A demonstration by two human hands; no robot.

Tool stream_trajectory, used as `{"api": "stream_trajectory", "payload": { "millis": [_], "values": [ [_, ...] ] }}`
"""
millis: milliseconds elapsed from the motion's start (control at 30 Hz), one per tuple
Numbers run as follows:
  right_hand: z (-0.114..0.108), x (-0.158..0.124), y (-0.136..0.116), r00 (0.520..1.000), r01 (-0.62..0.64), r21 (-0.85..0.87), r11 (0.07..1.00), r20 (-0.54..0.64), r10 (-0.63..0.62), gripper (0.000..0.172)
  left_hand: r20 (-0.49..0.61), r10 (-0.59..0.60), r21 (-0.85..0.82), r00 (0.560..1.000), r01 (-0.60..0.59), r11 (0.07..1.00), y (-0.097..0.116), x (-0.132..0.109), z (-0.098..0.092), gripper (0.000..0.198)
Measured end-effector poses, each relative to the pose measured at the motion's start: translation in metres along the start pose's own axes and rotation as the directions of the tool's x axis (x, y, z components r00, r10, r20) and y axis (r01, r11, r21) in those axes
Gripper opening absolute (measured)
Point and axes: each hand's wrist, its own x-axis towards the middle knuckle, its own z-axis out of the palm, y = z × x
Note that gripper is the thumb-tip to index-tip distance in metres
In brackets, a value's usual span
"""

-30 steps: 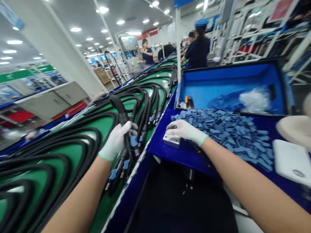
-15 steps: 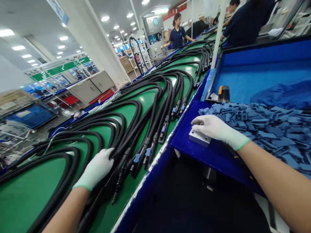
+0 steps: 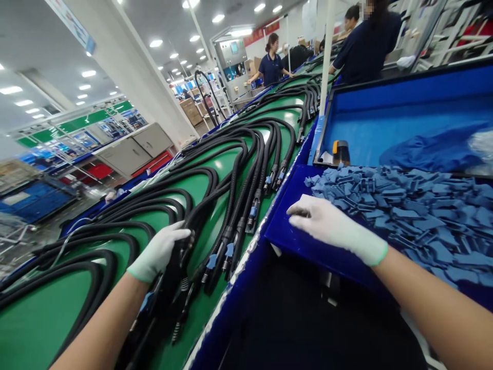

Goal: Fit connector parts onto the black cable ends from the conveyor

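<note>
Our left hand (image 3: 160,251) holds a black hose (image 3: 199,215), likely springy, best gripped near its end. Our right hand (image 3: 327,223) curls, contents unclear.

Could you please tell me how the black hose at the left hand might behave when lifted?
The black hose would probably flex rather than stay straight, since it curves across the green surface. It may keep some springiness, not fall limp, as the neighbouring hoses lie in broad, smooth arcs.

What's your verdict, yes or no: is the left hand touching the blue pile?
No, the left hand is on the black hoses, away from the blue pile.
</note>
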Motion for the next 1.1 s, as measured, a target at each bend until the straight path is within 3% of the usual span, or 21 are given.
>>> {"api": "stream_trajectory", "payload": {
  "millis": [67, 133, 167, 233, 300, 333, 400, 500, 533, 567, 633, 700, 733, 767, 800, 833, 900, 933, 1000, 1067, 1100],
  "values": [
    [0.023, -0.015, -0.02, 0.991, 0.052, 0.143, 0.988, 0.112, -0.069, 0.029, -0.039, 0.057, -0.213, 0.998, -0.064, 0.975, 0.025, -0.017, 0.012, 0.039],
    [0.052, -0.03, -0.039, 0.965, 0.013, 0.315, 0.949, 0.244, -0.094, 0.043, -0.097, 0.094, -0.607, 0.991, -0.134, 0.783, 0.053, -0.035, 0.04, 0.033],
    [0.067, -0.037, -0.046, 0.953, -0.031, 0.391, 0.92, 0.289, -0.091, 0.062, -0.083, 0.119, -0.744, 0.989, -0.14, 0.654, 0.067, -0.043, 0.058, 0.029],
    [0.094, -0.05, -0.056, 0.926, -0.147, 0.57, 0.808, 0.366, -0.089, 0.094, -0.135, 0.16, -0.872, 0.978, -0.194, 0.45, 0.09, -0.056, 0.094, 0.025],
    [0.113, -0.062, -0.06, 0.918, -0.245, 0.709, 0.661, 0.388, -0.077, 0.1, -0.219, 0.145, -0.887, 0.965, -0.259, 0.382, 0.104, -0.063, 0.122, 0.027],
    [0.118, -0.067, -0.059, 0.925, -0.27, 0.745, 0.61, 0.376, -0.051, 0.095, -0.25, 0.131, -0.87, 0.959, -0.282, 0.404, 0.108, -0.064, 0.132, 0.029],
    [0.116, -0.076, -0.055, 0.954, -0.256, 0.751, 0.609, 0.298, 0.033, 0.078, -0.261, 0.126, -0.767, 0.957, -0.285, 0.574, 0.109, -0.065, 0.142, 0.034],
    [0.091, -0.09, -0.043, 0.987, -0.152, 0.626, 0.765, 0.141, 0.082, 0.06, -0.337, 0.189, -0.293, 0.922, -0.294, 0.91, 0.102, -0.068, 0.139, 0.044],
    [0.08, -0.095, -0.04, 0.991, -0.116, 0.558, 0.822, 0.117, 0.06, 0.053, -0.394, 0.277, -0.069, 0.876, -0.329, 0.942, 0.098, -0.07, 0.137, 0.046],
    [0.068, -0.1, -0.038, 0.994, -0.077, 0.483, 0.872, 0.109, 0.027, 0.046, -0.436, 0.417, 0.139, 0.797, -0.398, 0.907, 0.094, -0.072, 0.136, 0.05],
    [0.046, -0.11, -0.037, 0.992, 0.007, 0.307, 0.952, 0.117, -0.045, 0.035, -0.203, 0.747, 0.404, 0.633, -0.641, 0.653, 0.087, -0.077, 0.14, 0.044],
    [0.026, -0.119, -0.04, 0.985, 0.079, 0.113, 0.99, 0.145, -0.095, 0.03, 0.163, 0.875, 0.368, 0.456, -0.851, 0.375, 0.08, -0.079, 0.149, 0.036],
    [0.017, -0.123, -0.041, 0.98, 0.094, 0.042, 0.995, 0.174, -0.099, 0.026, 0.277, 0.875, 0.297, 0.396, -0.902, 0.314, 0.078, -0.079, 0.156, 0.038],
    [0.008, -0.127, -0.042, 0.974, 0.091, 0.001, 0.996, 0.207, -0.089, 0.02, 0.322, 0.87, 0.235, 0.372, -0.922, 0.308, 0.076, -0.078, 0.163, 0.041],
    [-0.001, -0.13, -0.041, 0.971, 0.066, -0.018, 0.998, 0.231, -0.06, 0.016, 0.322, 0.864, 0.187, 0.387, -0.921, 0.343, 0.076, -0.076, 0.17, 0.041],
    [-0.009, -0.132, -0.038, 0.976, 0.017, -0.041, 0.999, 0.219, -0.008, 0.016, 0.3, 0.85, 0.152, 0.433, -0.901, 0.406, 0.077, -0.074, 0.177, 0.037],
    [-0.021, -0.135, -0.028, 0.985, -0.143, -0.17, 0.975, 0.076, 0.157, 0.024, 0.233, 0.781, 0.111, 0.58, -0.813, 0.571, 0.085, -0.07, 0.186, 0.027],
    [-0.024, -0.135, -0.02, 0.968, -0.247, -0.289, 0.925, -0.039, 0.246, 0.024, 0.205, 0.723, 0.102, 0.659, -0.749, 0.654, 0.091, -0.068, 0.189, 0.023],
    [-0.022, -0.133, -0.002, 0.914, -0.404, -0.538, 0.739, -0.205, 0.35, 0.014, 0.164, 0.586, 0.098, 0.794, -0.604, 0.791, 0.108, -0.065, 0.192, 0.023],
    [-0.013, -0.129, 0.015, 0.896, -0.427, -0.689, 0.586, -0.232, 0.379, 0.005, 0.138, 0.472, 0.078, 0.871, -0.484, 0.871, 0.127, -0.061, 0.192, 0.027],
    [-0.009, -0.127, 0.022, 0.896, -0.425, -0.709, 0.563, -0.238, 0.375, 0.004, 0.139, 0.428, 0.058, 0.893, -0.439, 0.897, 0.136, -0.059, 0.192, 0.03]
  ]
}}
